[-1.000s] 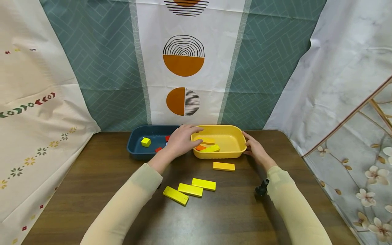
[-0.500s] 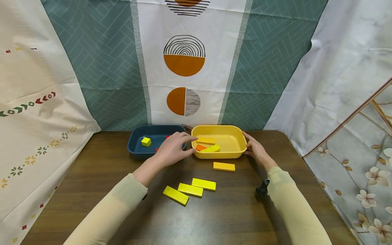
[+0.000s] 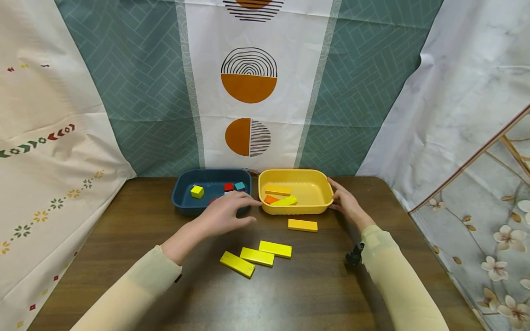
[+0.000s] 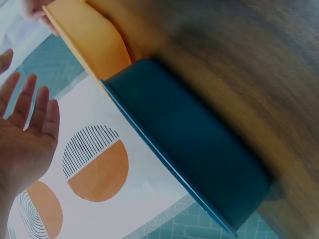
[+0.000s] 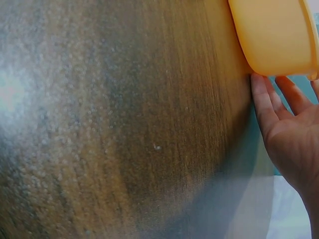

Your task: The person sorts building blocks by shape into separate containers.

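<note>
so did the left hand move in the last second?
Yes. The left hand has drawn back toward the person, off the yellow bin rim and now sits before the blue bin.

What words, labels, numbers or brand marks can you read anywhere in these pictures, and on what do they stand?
None: no readable text shows. The yellow tray, blue tray, yellow blocks and table are unmarked. The backdrop cloths carry only patterns: circles, stripes, arrows, flowers.
</note>
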Demonstrator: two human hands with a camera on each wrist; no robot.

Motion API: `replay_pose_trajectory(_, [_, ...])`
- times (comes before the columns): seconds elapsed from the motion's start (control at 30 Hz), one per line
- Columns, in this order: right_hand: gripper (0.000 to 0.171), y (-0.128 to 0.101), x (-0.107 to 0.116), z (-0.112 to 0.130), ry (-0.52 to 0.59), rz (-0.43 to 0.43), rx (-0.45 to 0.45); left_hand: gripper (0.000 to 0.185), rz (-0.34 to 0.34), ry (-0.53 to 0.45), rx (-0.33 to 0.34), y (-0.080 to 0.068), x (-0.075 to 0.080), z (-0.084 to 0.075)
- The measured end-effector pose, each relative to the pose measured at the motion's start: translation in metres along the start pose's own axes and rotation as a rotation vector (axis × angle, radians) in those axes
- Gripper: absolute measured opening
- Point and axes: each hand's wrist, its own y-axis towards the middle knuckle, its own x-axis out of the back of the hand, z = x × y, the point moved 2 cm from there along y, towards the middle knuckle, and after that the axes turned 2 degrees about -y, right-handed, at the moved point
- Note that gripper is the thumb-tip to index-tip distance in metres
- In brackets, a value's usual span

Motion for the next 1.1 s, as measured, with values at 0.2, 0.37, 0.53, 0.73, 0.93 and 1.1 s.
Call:
replay_pose_trajectory(0.2, [0.071, 0.000, -0.001, 0.000, -0.006, -0.006, -0.004, 0.042, 0.081, -0.014, -0.055, -0.015, -0.001, 0.002])
replay_pose_trajectory(0.37, [0.071, 0.000, -0.001, 0.001, -0.011, -0.005, -0.001, 0.042, 0.125, -0.010, -0.059, -0.025, -0.003, 0.004])
replay_pose_trajectory(0.53, [0.072, 0.001, 0.000, 0.000, 0.003, 0.008, -0.005, 0.039, 0.159, 0.018, -0.044, -0.037, -0.005, 0.009])
replay_pose_trajectory(0.73, [0.072, 0.001, 0.001, 0.000, 0.007, 0.010, -0.007, 0.037, 0.196, 0.025, -0.040, -0.051, -0.010, 0.016])
replay_pose_trajectory(0.93, [0.072, 0.001, 0.001, 0.000, 0.009, 0.005, -0.007, 0.035, 0.206, 0.036, -0.049, -0.062, -0.017, 0.024])
replay_pose_trajectory(1.1, [0.072, 0.002, 0.000, 0.000, 0.014, 0.007, -0.006, 0.035, 0.225, 0.070, -0.047, -0.071, -0.026, 0.029])
